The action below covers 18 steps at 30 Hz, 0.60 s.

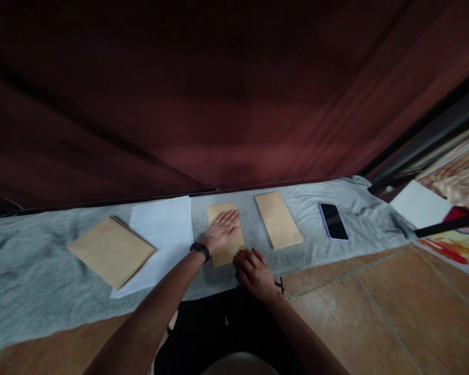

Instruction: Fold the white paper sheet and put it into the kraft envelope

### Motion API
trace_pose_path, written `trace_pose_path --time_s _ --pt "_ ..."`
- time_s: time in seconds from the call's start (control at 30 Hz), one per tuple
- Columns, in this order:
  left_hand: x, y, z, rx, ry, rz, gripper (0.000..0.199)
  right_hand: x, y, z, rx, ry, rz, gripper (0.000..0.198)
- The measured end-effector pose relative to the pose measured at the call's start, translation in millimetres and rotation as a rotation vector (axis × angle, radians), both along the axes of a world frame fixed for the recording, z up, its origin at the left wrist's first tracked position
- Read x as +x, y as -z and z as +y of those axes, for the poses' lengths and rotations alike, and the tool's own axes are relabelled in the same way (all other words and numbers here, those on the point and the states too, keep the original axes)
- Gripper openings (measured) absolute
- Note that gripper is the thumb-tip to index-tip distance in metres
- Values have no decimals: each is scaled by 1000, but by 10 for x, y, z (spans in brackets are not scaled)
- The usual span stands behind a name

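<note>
A brown paper envelope (229, 251) lies flat on the grey cloth in front of me. My left hand (220, 229), with a dark band on the wrist, rests palm down across it, fingers stretched out. At the envelope's lower right corner is my right hand (254, 272), its fingers slightly bent and apart, the fingertips touching or very close to the edge. Part of the envelope is covered by my left hand. Just to the right lies a second envelope (279, 221), slightly slanted. On the left, a stack of wider brown envelopes (111, 250) partly overlaps white paper sheets (167, 224).
A phone with a light purple case (333, 221) lies on the grey cloth (312, 255) at the right. Behind the cloth rises a dark red curtain-like surface (234, 120). Tiled floor (336, 307) shows in front. Printed sheets and a dark bar (448, 226) are at the far right.
</note>
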<state>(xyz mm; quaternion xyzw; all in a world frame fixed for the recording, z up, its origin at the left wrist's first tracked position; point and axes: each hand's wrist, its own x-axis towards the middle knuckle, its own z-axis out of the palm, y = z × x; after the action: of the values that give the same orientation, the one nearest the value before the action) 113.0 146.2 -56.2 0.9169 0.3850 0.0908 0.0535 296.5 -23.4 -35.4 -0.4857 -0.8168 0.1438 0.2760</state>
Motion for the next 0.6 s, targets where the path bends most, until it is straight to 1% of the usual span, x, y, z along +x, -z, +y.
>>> trace_pose_path --time_s 0.2,0.4,0.6 --pt "9 3 -227 -27 28 -9 58 0 73 2 21 -10 6 45" --pt "-7 -32 -489 -56 37 6 59 10 198 0 42 26 23 38" --pt "-63 -9 -769 -36 64 -7 56 2 188 6 32 12 8 43"
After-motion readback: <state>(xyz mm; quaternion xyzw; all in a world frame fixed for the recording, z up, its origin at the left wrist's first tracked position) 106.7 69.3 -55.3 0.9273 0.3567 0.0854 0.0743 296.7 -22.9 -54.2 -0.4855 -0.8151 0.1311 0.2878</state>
